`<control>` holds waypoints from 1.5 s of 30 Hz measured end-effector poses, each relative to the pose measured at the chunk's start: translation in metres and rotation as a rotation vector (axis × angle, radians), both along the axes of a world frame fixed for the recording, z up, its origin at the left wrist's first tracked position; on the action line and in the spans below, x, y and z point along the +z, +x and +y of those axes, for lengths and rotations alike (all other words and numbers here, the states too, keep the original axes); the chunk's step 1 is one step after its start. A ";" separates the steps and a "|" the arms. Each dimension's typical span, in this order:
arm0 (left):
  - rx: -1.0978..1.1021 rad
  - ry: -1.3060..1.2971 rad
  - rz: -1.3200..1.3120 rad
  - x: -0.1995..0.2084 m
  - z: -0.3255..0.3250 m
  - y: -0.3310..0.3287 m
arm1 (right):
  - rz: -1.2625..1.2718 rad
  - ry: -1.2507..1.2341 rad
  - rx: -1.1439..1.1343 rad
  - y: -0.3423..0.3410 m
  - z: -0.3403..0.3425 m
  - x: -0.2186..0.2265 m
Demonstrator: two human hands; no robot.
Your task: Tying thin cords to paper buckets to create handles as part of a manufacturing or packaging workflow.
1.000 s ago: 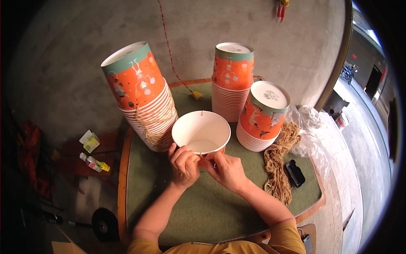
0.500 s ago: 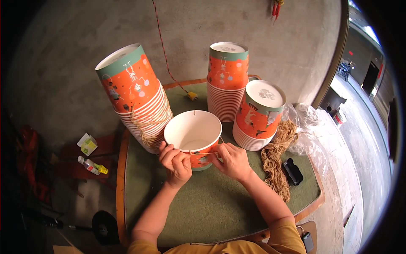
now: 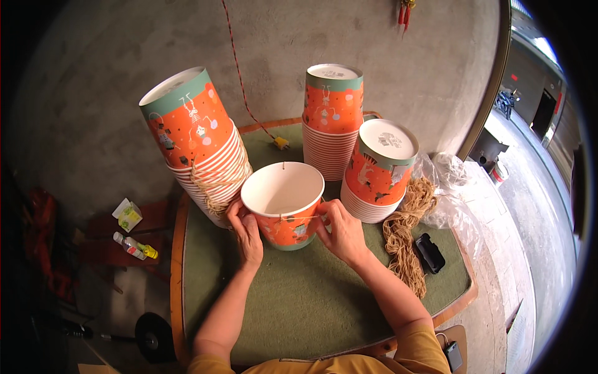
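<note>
Compared with the frame half a second earlier, the left hand (image 3: 248, 240) is shifted from the front rim to the left side of the paper bucket (image 3: 288, 233), so more of the orange front is uncovered; the right hand (image 3: 342, 235) is kept at the right side. The bucket is stood upright, mouth up, at the centre of the frame, on a green table covering (image 3: 280, 299); its white inside is exposed, and a thin string (image 3: 298, 217) is stretched across the front just under the rim, toward the right fingertips. The left fingers are held loosely bent and apart, laid against the bucket's wall; the right fingers are bent at the string's end, but whether it is pinched cannot be told.

Upside-down buckets are nested in three piles: a leaning stack (image 3: 187, 128) at left, loosely wrapped in twine (image 3: 219, 184); a back stack (image 3: 333, 112) at upper centre; a shorter stack (image 3: 379, 177) right of centre. Beside the shorter stack a hank of brown cord (image 3: 408, 240) is laid, with a black tray (image 3: 430, 253) next to it and clear plastic bags (image 3: 451, 202) bunched behind; a yellow plug (image 3: 281, 143) is seen near the table's back edge.
</note>
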State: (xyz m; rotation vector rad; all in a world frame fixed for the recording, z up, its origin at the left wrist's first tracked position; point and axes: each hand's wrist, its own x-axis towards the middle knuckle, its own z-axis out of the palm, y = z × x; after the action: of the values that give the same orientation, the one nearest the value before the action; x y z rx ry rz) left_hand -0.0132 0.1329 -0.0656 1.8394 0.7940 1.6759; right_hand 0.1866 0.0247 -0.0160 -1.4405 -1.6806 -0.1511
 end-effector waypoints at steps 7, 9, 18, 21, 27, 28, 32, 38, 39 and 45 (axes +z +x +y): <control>-0.077 -0.146 -0.003 0.003 -0.003 0.002 | 0.084 -0.006 -0.042 0.002 0.002 -0.005; -0.089 -0.150 -0.002 0.003 -0.003 0.001 | 0.088 -0.015 -0.045 0.001 0.002 -0.004; -0.109 -0.164 -0.002 0.003 -0.004 0.002 | 0.110 -0.022 -0.023 0.002 0.001 -0.003; -0.110 -0.166 -0.001 0.004 -0.005 0.002 | 0.111 -0.005 -0.022 0.001 0.001 -0.002; -0.249 -0.124 -0.122 0.012 -0.012 0.006 | 0.109 0.077 -0.019 0.005 0.000 -0.002; -0.250 -0.124 -0.122 0.014 -0.014 0.005 | 0.105 0.114 -0.020 0.006 0.000 -0.002; -0.226 -0.072 -0.095 0.014 -0.016 0.003 | 0.143 0.181 0.034 0.007 0.001 0.000; -0.169 0.143 -0.020 -0.001 -0.015 0.000 | 0.187 0.322 0.049 0.011 0.003 -0.001; -0.165 0.193 -0.008 -0.003 -0.014 -0.001 | 0.200 0.325 0.061 0.012 0.002 -0.001; -0.194 0.265 -0.012 -0.003 -0.013 -0.003 | 0.209 0.347 0.110 0.012 0.001 0.000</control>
State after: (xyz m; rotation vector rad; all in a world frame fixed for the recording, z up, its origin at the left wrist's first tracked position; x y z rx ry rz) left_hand -0.0159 0.1198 -0.0682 2.0073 0.3866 1.7296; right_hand 0.1983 0.0260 -0.0156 -1.0654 -1.4742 -0.2124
